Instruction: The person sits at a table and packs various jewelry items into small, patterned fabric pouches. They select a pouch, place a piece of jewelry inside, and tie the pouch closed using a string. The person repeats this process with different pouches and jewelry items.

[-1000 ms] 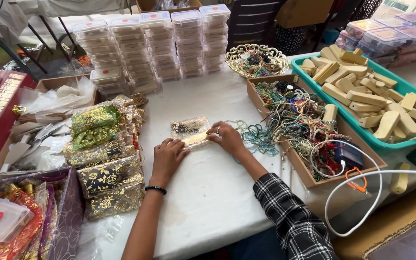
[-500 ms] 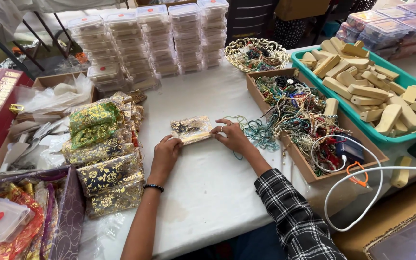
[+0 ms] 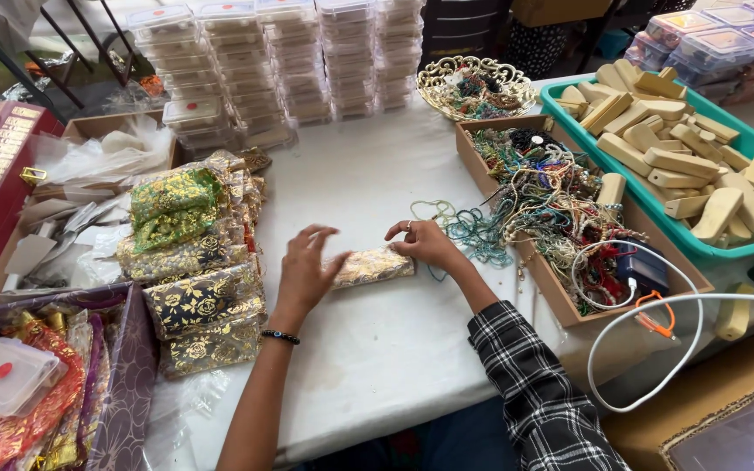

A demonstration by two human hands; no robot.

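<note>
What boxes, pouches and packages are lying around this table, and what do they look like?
Stacked clear plastic lidded boxes: back of table.
Gold-patterned fabric pouches: piled at left, green, gold, black.
Small gold pouch: centre, between left hand and right hand.
Brown cardboard box of tangled cords: right.
Teal tray of wooden blocks: far right.

On the white counter, the left hand and right hand touch a small gold-patterned pouch; a cardboard box of beaded strings lies at three o'clock.
</note>
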